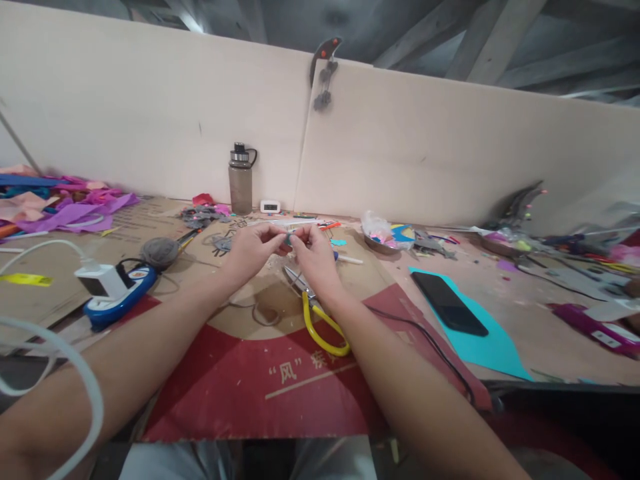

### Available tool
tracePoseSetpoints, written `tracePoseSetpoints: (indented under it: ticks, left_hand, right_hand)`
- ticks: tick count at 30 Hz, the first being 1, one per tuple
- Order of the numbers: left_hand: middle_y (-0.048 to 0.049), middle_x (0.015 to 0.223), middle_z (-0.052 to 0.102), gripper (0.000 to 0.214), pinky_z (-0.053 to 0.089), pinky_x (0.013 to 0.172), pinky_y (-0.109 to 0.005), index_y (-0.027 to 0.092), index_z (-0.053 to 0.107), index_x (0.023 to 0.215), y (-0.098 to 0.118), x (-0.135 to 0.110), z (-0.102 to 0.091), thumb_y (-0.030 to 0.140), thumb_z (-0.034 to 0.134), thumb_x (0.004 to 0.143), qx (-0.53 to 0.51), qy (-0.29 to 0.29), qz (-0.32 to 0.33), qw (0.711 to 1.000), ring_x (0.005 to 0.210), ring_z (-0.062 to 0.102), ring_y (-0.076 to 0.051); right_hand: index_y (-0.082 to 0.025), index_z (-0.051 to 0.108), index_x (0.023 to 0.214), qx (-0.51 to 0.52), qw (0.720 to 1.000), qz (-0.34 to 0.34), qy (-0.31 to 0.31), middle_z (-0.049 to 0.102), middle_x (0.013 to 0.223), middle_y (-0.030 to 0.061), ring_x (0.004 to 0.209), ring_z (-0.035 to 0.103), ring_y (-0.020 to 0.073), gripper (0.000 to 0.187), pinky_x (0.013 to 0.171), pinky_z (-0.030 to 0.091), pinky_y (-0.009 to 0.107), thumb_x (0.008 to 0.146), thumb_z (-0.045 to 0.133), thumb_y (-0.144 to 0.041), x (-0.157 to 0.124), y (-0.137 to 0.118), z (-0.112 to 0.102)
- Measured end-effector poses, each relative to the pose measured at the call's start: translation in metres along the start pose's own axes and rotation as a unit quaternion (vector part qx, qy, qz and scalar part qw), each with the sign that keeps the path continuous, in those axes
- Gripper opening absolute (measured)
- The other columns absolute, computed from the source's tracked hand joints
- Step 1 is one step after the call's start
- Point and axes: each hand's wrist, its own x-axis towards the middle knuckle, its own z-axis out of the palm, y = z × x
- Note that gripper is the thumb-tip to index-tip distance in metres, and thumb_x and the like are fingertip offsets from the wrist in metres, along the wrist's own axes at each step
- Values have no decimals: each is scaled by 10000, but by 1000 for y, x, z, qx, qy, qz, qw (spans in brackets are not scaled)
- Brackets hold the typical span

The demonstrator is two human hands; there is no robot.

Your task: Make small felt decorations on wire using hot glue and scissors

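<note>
My left hand [253, 248] and my right hand [315, 253] meet above the middle of the cardboard-covered table. Both pinch a small teal piece [289, 238] between their fingertips. It is too small to name further. Yellow-handled scissors [320, 313] lie on the cardboard just under my right wrist, blades pointing away from me.
A black phone [449, 303] lies on a teal sheet [493, 347] to the right. A grey bottle [241, 179] stands at the back wall. A white charger on a blue power strip [113, 293] sits at left with white cables. Coloured paper scraps [60, 207] pile at far left; clutter lines the right side.
</note>
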Motion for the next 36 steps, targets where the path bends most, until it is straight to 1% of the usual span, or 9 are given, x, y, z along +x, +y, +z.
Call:
tracePoseSetpoints:
  ticks: [4,7,9,13,15,19,22,28,36]
  left_hand:
    - [-42,735,709,186,569,721,-329,141,677,815,0,2,0,312,659,741,-79,-36,-46,995,676,683,-158]
    - [-55,783,719,201,567,762,-347,135,689,841,3,1,0,302,668,731,-92,-50,-52,993,714,690,-169]
    - [-58,792,720,207,569,761,-344,132,694,844,6,0,1,299,675,723,-84,-51,-50,994,721,689,-170]
    - [-44,711,702,191,577,689,-318,132,680,768,7,-1,1,316,677,714,-76,-31,-69,994,653,676,-155]
    - [-41,709,698,193,577,675,-314,134,672,752,4,0,1,323,673,713,-81,-18,-72,994,641,672,-149]
    - [-28,706,685,189,579,673,-317,138,664,736,2,0,1,325,673,707,-100,3,-65,993,640,665,-144]
    - [-16,686,670,179,580,681,-314,139,657,730,5,-1,1,315,677,703,-114,16,-65,991,629,657,-135]
    - [-9,685,656,166,578,695,-312,137,650,729,9,-4,4,300,673,708,-123,26,-60,990,620,636,-119]
    - [4,679,634,150,578,715,-317,145,634,710,8,-6,6,289,675,699,-128,45,-48,990,634,615,-108]
  right_hand:
    - [-194,496,748,-29,999,-10,13,504,678,-44,622,463,97,94,605,382,234,767,525,-282,1,-3,-4]
    - [-191,499,741,-47,999,-7,24,499,659,-44,611,457,102,85,592,368,237,765,520,-270,1,-5,-6]
    - [-193,500,741,-57,998,-9,24,502,657,-43,609,458,104,83,592,366,240,767,519,-270,1,-5,-6]
    - [-198,513,745,-89,996,-27,11,504,653,-42,606,456,109,85,605,364,250,773,525,-277,-1,-4,-5]
    - [-201,515,750,-95,995,-36,11,493,644,-46,598,446,109,75,605,362,252,775,528,-270,-3,-5,-5]
    - [-205,513,779,-88,995,-49,22,477,635,-53,584,433,106,53,592,353,249,771,540,-250,-6,-8,-4]
    - [-205,516,755,-83,995,-56,19,472,630,-50,584,427,105,57,579,344,247,775,541,-252,-6,-8,-3]
    - [-196,528,746,-58,997,-41,24,509,639,-42,580,439,102,112,572,355,248,783,546,-300,-8,-9,-3]
    - [-192,544,731,-113,991,-58,43,551,657,-25,594,463,108,122,611,372,256,783,553,-302,-12,-13,-3]
